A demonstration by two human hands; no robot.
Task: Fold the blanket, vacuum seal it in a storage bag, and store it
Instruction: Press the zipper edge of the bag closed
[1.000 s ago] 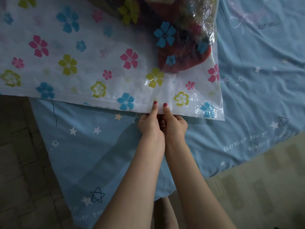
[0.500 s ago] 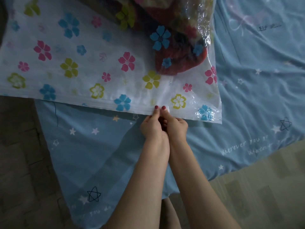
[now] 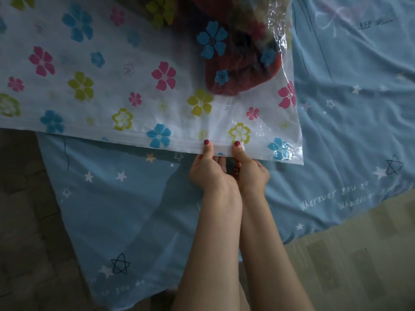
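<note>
The red blanket (image 3: 242,70) is already inside the flowery storage bag (image 3: 134,86), up at 12 o'clock on the blue bed sheet (image 3: 348,131). The left hand (image 3: 207,169) and right hand (image 3: 249,171) each pinch the bag's zip edge (image 3: 179,145), thumbs on top. I think the zip is partly closed. Sucking out the air and storing are left.

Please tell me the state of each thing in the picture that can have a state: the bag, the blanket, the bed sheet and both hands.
Storage bag: lies flat on the bed, near edge pinched by both hands.
Blanket: inside the bag, bunched at its far part.
Left hand: pinches the bag's near edge, thumb on top.
Right hand: pinches the same edge, beside the left.
Bed sheet: spread, wrinkled.
</note>
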